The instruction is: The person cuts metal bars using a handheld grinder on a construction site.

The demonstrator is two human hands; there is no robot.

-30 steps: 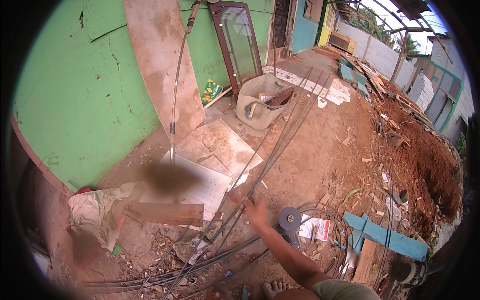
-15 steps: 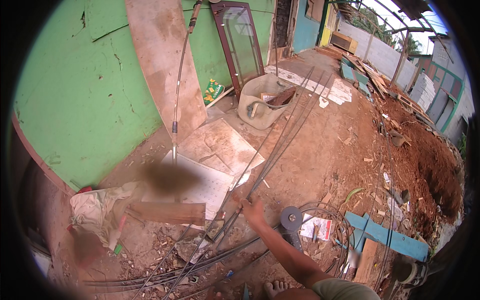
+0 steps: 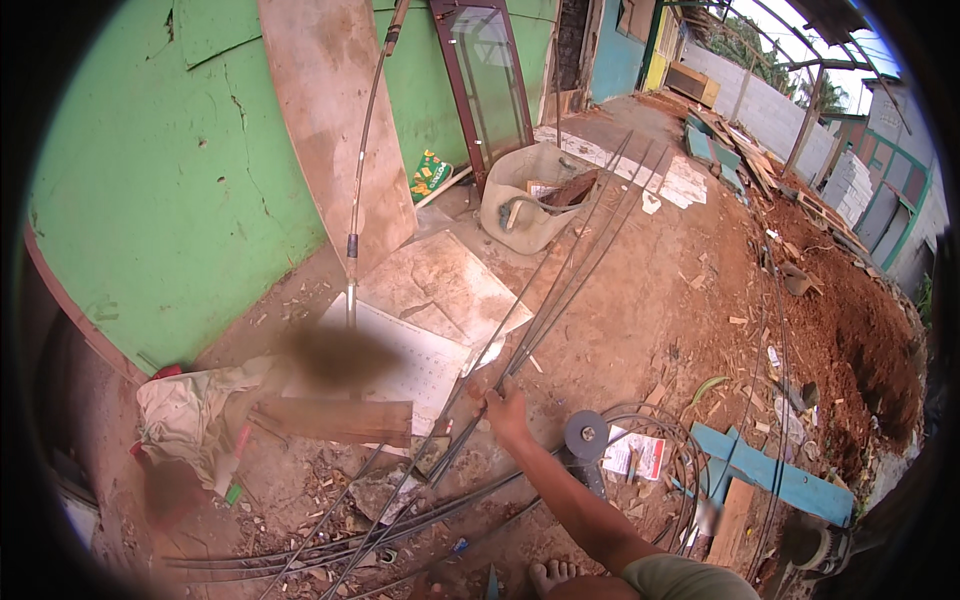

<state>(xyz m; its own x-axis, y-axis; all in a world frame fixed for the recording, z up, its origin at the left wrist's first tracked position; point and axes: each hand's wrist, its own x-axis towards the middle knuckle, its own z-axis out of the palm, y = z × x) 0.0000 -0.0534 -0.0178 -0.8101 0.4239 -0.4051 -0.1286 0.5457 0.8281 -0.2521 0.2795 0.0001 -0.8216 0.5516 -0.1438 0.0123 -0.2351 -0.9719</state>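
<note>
My right hand [image 3: 508, 408] is closed round a few long thin metal rods [image 3: 535, 335]. They slant from the lower left, past the hand, to the upper right over the dirt. Below the hand, the rods pass a small block [image 3: 432, 458] among rubble. Just right of my forearm, an angle grinder [image 3: 586, 436] stands with its grey disc upward, touched by no hand. My left hand is out of the picture. The fingertips of my right hand are partly hidden by the rods.
More rods [image 3: 400, 530] lie across the ground near my feet. A cut-open plastic container [image 3: 525, 225] stands ahead by the green wall [image 3: 180, 200]. A wooden board [image 3: 335, 424] and cloth [image 3: 190, 410] lie left; blue planks [image 3: 770, 470] and coiled rod or cable lie right.
My right hand stays closed on the rods and has shifted only slightly. The whole view has moved a little; the grinder and surrounding things stand as before.
</note>
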